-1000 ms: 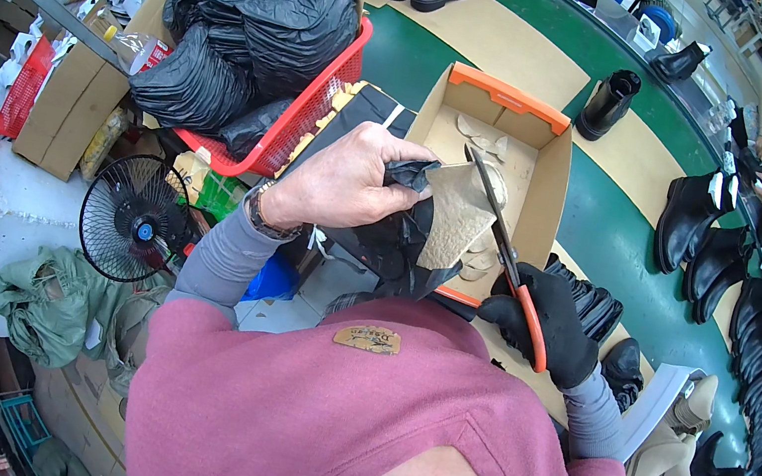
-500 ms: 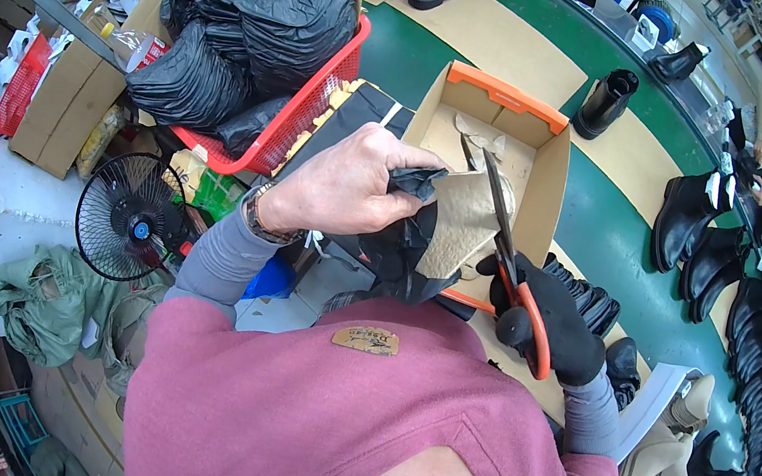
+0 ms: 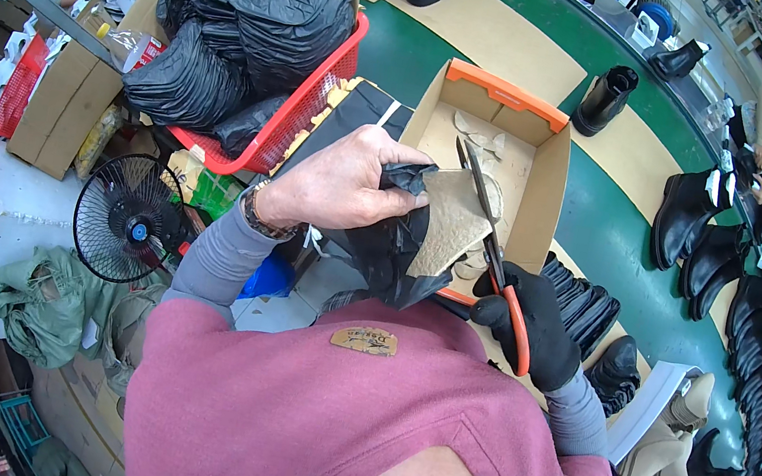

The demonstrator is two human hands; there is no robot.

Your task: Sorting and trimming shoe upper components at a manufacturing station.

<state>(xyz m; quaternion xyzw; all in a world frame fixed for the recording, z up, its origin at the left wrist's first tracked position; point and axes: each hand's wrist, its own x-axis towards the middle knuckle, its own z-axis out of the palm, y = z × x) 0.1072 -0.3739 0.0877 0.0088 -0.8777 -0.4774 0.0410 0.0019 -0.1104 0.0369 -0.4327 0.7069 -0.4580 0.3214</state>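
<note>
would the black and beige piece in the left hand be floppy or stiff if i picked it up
The black material is probably floppy, since it hangs in creases below the left hand. The beige panel looks somewhat stiffer, lying nearly flat beside the scissors.

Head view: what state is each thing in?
Left hand: bare, pinching black material.
Right hand: gloved, holding scissors.
Scissors: slightly open, at the beige piece.
Cardboard box: open, beige scraps inside.
Red basket: heaped with black pieces.
Fan: running or not, cannot tell.
Single black boot right of box: upright.
</note>
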